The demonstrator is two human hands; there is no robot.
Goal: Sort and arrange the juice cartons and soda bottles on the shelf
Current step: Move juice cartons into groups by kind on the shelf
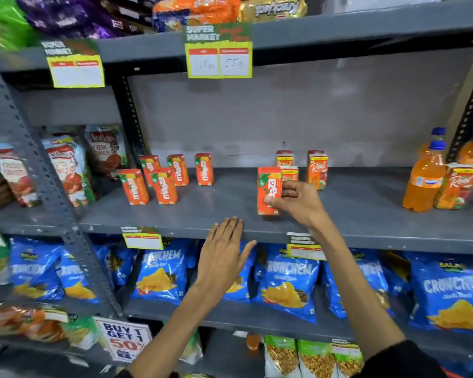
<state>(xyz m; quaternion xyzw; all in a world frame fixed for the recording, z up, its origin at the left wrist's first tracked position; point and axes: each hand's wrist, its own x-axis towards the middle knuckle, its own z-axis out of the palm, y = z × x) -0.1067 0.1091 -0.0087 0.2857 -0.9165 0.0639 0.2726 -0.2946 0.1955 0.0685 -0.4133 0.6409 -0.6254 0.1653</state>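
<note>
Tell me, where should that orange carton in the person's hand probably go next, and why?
Probably leftward, to join the five matching Maaza cartons. The right hand grips a Maaza carton standing alone in front of the Real cartons, a different brand. The left hand is open and empty at the shelf edge.

Both arms are bare up to the elbows. The right arm [350, 279] has a black sleeve [402, 361] pushed up. The left arm [175, 320] has one too.
</note>
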